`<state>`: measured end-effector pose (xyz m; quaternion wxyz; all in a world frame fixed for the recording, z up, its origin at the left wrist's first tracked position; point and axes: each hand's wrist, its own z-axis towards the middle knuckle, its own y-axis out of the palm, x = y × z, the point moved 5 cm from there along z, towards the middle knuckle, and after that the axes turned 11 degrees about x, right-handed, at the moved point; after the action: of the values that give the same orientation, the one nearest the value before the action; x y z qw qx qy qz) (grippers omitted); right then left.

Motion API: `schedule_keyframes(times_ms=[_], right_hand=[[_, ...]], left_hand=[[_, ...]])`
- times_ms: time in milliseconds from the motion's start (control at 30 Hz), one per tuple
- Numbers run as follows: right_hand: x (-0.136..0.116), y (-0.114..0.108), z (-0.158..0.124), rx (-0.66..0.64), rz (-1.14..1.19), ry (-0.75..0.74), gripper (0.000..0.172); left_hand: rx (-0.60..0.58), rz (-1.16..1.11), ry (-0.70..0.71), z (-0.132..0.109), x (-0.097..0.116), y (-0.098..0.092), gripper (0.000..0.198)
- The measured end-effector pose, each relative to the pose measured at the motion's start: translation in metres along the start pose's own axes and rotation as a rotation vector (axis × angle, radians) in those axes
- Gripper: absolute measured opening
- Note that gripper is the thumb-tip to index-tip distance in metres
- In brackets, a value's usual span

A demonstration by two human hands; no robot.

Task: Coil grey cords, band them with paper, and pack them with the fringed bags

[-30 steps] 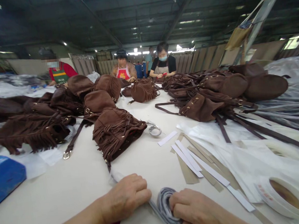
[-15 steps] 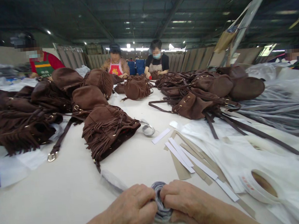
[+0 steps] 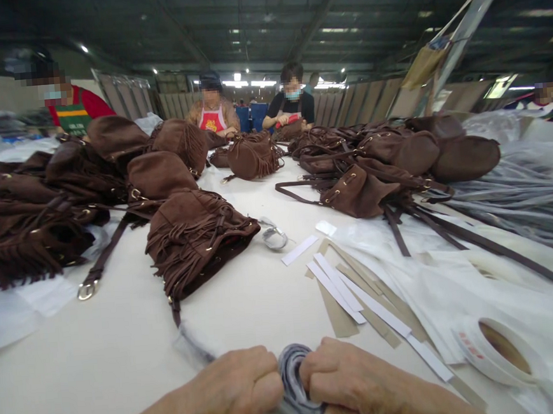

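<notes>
Work right now looks like rolling a soft strip into a grey coil [image 3: 294, 384]. The coil is at the bottom middle of the frame. I cannot tell if it touches the desk [image 3: 125, 346]. It has many rings, so I think much of the rolling is done. The next move seems to call for a gentle squeeze and a small turn, so the rings do not pop loose.

Both hands are curled in, not spread, with the coil between them. The left hand [image 3: 237, 382] pinches its left side. The right hand [image 3: 345, 380] pinches its right side, with fingers tucked in near the hole. Some fingertips are hidden.

Up and left of the left hand, a wrapped strip [image 3: 194, 342] runs toward a brown bag [image 3: 197, 239] with fringe. The left hand hides whether that strip joins the coil. A tape roll [image 3: 474, 348] sits at the lower right.
</notes>
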<state>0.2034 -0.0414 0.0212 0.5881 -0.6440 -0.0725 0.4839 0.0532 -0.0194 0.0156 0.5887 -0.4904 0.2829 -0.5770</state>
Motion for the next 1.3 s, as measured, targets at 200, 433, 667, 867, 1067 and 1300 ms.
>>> schedule_keyframes(times_ms=[200, 433, 667, 867, 1067, 1300], right_hand=[[0.012, -0.006, -0.008, 0.019, -0.004, -0.003, 0.018], [0.015, 0.008, -0.021, 0.187, -0.288, 0.254, 0.021], [0.024, 0.028, -0.03, 0.24, -0.408, 0.426, 0.02], [0.009, 0.019, -0.019, 0.186, -0.44, 0.126, 0.022], [-0.006, 0.003, -0.003, 0.09, -0.333, -0.11, 0.019], [0.015, 0.03, -0.007, 0.28, -0.52, 0.049, 0.022]], left_hand=[[-0.087, 0.095, 0.048, 0.019, -0.006, 0.002, 0.008], [0.188, 0.261, -0.104, 0.031, 0.017, 0.043, 0.007], [0.105, 0.129, -0.104, 0.029, 0.012, 0.041, 0.008], [0.117, 0.138, -0.083, 0.01, -0.011, 0.009, 0.012], [-0.039, 0.128, 0.098, 0.016, 0.0, -0.009, 0.008], [0.246, 0.373, -0.101, 0.015, 0.016, 0.032, 0.012]])
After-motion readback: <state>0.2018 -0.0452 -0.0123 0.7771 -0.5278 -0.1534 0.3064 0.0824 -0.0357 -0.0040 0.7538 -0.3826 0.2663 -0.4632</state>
